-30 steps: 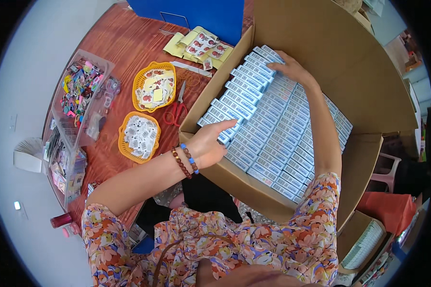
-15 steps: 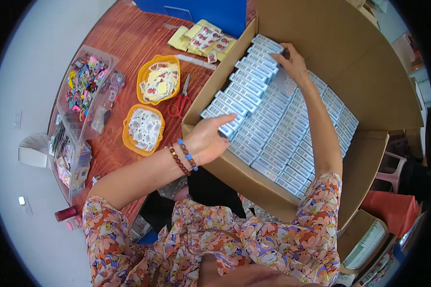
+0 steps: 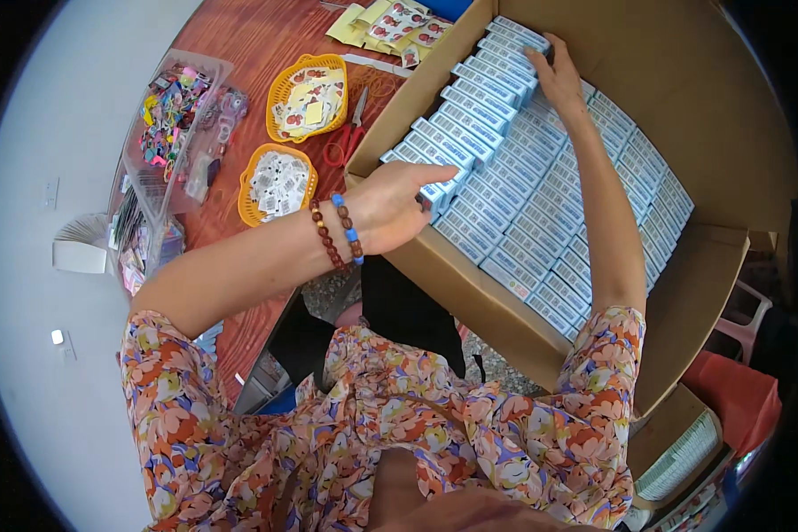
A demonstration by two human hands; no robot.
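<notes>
Two hands pressed on the stacked row of small blue-white boxes (image 3: 470, 133) inside the cardboard carton (image 3: 683, 293): left hand (image 3: 390, 208) flat at near end, right hand (image 3: 563, 80) at far end; closer in view than before.

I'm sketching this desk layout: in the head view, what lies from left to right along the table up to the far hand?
Clear bin of colourful trinkets → yellow baskets → red scissors → left hand → blue-and-white boxes → right hand.
</notes>
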